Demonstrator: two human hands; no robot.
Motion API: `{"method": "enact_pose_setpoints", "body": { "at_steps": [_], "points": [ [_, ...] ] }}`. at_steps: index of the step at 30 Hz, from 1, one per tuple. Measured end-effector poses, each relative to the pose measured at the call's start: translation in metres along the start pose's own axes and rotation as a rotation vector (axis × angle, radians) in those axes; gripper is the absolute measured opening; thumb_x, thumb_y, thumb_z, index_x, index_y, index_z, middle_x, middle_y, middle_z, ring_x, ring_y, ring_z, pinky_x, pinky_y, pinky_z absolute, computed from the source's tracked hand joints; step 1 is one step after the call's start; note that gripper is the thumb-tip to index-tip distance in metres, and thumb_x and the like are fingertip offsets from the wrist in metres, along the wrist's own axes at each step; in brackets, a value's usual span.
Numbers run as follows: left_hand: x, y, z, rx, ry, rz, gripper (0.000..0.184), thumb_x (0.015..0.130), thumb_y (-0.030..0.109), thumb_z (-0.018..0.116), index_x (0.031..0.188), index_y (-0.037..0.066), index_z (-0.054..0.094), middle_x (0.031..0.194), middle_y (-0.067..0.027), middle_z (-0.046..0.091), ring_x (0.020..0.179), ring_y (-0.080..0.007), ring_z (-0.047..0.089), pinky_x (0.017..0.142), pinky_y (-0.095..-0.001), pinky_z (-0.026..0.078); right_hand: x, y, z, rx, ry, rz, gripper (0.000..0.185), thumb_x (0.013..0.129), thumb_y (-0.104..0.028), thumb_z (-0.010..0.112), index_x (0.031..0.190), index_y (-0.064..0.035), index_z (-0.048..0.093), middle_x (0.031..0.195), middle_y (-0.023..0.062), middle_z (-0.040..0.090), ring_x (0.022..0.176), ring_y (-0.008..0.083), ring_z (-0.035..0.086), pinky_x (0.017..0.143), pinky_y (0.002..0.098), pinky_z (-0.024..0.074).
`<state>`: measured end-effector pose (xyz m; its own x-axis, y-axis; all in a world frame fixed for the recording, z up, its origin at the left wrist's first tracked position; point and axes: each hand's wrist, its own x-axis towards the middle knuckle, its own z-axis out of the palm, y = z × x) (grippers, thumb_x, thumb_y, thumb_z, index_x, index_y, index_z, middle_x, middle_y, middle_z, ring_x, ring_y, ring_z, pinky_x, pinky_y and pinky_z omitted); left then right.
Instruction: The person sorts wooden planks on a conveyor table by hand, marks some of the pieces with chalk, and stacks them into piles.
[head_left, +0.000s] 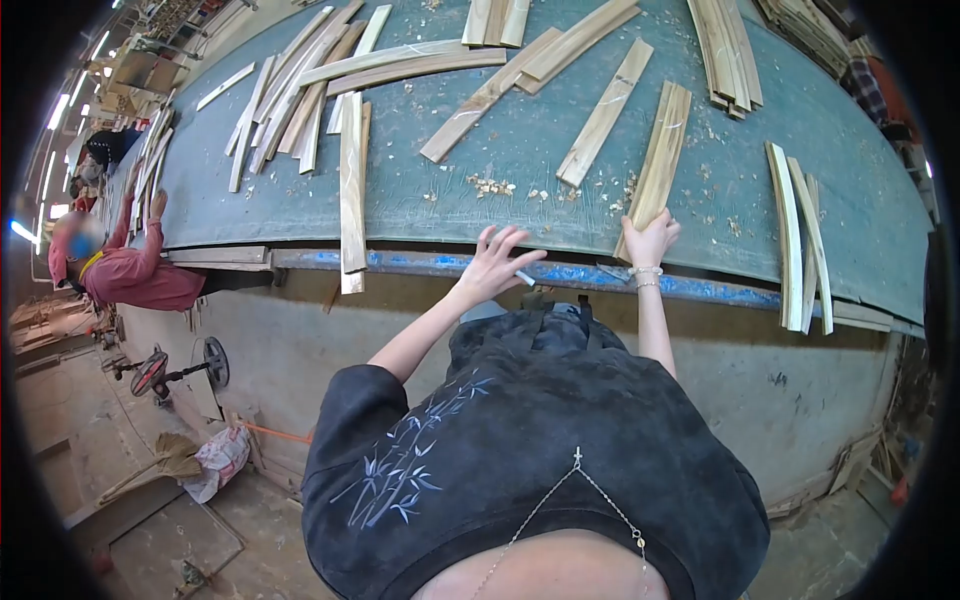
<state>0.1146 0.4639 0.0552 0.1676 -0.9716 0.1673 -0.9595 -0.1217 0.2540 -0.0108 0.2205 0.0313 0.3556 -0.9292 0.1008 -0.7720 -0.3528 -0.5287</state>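
My left hand (493, 266) hovers at the near edge of the table, fingers partly spread, with a short white stick of chalk (525, 278) held in it. My right hand (651, 240) is closed around the near end of a wooden slat (660, 150), which lies on the green tabletop pointing away from me. Another slat seems to lie tight against it. Pale curved marks show on the wood. Left of it rests a single slat (606, 112). A small grey pointed object (613, 272) is on the blue table edge beside my right hand.
The green table (420, 200) carries a slat pile (300, 90) at left, a stack (725, 50) at far right, and slats (800, 240) overhanging at right. One slat (352, 200) overhangs at left. Wood shavings (492, 187) are scattered about. A person in red (150, 270) stands left.
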Motion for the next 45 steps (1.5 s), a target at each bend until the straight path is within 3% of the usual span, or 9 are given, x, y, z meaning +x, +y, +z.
{"method": "enact_pose_setpoints", "body": {
  "at_steps": [11,15,23,29,32,34,36,40,45],
  "points": [
    [0.035,-0.063,-0.032,-0.118,0.254,-0.345,0.041,0.073,0.030,0.060,0.109,0.014,0.049,0.102,-0.0124,0.048,0.100,-0.0280,0.044,0.084,-0.0409,0.034,0.002,-0.011,0.006,-0.053,-0.144,0.057,0.076,0.058,-0.018,0.067,0.116,0.0118,0.027,0.103,0.0273,0.041,0.096,0.0398,0.043,0.087,0.0402,0.0362],
    [0.065,-0.151,-0.014,0.503,0.385,-0.652,0.053,0.076,0.024,0.057,0.121,0.007,0.036,0.096,-0.0155,0.050,0.094,-0.0305,0.047,0.086,-0.0435,0.034,0.001,-0.005,0.007,0.022,-0.130,0.033,0.075,0.058,-0.014,0.065,0.116,0.0135,0.025,0.100,0.0259,0.041,0.094,0.0394,0.043,0.086,0.0402,0.0364],
    [0.060,-0.158,-0.004,0.310,0.083,-0.670,0.052,0.081,0.018,0.051,0.126,0.002,0.030,0.095,-0.0166,0.052,0.095,-0.0300,0.049,0.087,-0.0414,0.035,0.010,0.020,-0.016,0.928,-0.458,0.294,0.044,0.070,-0.014,0.063,0.104,0.0055,0.043,0.091,0.0129,0.054,0.077,0.0202,0.054,0.072,0.0296,0.0447],
    [0.022,-0.052,-0.077,-2.143,0.087,-0.899,0.050,0.091,0.032,0.030,0.125,-0.004,0.029,0.101,-0.0177,0.050,0.090,-0.0254,0.052,0.073,-0.0357,0.047,-0.026,-0.026,-0.075,1.328,-0.702,0.412,0.033,0.077,-0.013,0.055,0.104,0.0043,0.045,0.092,0.0111,0.055,0.075,0.0155,0.054,0.069,0.0265,0.0461],
    [0.011,-0.024,-0.053,-2.430,0.072,-0.693,0.065,0.088,0.051,0.022,0.121,-0.004,0.034,0.084,-0.0096,0.051,0.076,-0.0172,0.054,0.065,-0.0296,0.048,-0.054,-0.064,-0.078,1.279,-0.748,0.307,0.038,0.077,-0.013,0.056,0.108,0.0025,0.042,0.093,0.0111,0.054,0.076,0.0152,0.054,0.070,0.0263,0.0457],
    [0.015,-0.003,-0.047,-1.776,0.089,-1.073,0.058,0.087,0.052,0.030,0.104,-0.002,0.045,0.072,-0.0072,0.050,0.066,-0.0137,0.054,0.061,-0.0298,0.046,-0.071,-0.088,-0.067,1.122,-0.783,0.216,0.042,0.077,-0.015,0.058,0.111,0.0013,0.040,0.095,0.0105,0.053,0.079,0.0172,0.054,0.072,0.0266,0.0447],
    [0.014,0.011,-0.034,-1.371,-0.014,-1.003,0.057,0.086,0.051,0.034,0.099,-0.002,0.048,0.079,-0.0087,0.054,0.070,-0.0135,0.053,0.064,-0.0265,0.044,-0.090,-0.100,-0.040,0.941,-0.817,0.052,0.057,0.075,-0.027,0.063,0.115,0.0029,0.036,0.095,0.0128,0.050,0.084,0.0237,0.053,0.078,0.0297,0.0427],
    [0.014,0.022,-0.040,-1.751,0.064,-1.139,0.051,0.084,0.039,0.049,0.112,-0.003,0.045,0.101,-0.0119,0.054,0.089,-0.0155,0.053,0.078,-0.0260,0.041,-0.084,-0.104,-0.024,0.405,-0.971,-0.455,0.063,0.077,-0.042,0.058,0.113,0.0067,0.043,0.100,0.0167,0.039,0.095,0.0270,0.043,0.087,0.0318,0.0354],
    [0.004,0.009,-0.033,-1.547,0.128,-1.104,0.053,0.069,0.020,0.068,0.108,-0.004,0.043,0.099,-0.0129,0.054,0.089,-0.0169,0.054,0.077,-0.0266,0.042,0.001,-0.114,0.002,0.352,-0.626,-0.118,0.057,0.079,-0.046,0.052,0.115,-0.0020,0.045,0.086,0.0167,0.059,0.075,0.0260,0.058,0.068,0.0334,0.0460]
  ]
}}
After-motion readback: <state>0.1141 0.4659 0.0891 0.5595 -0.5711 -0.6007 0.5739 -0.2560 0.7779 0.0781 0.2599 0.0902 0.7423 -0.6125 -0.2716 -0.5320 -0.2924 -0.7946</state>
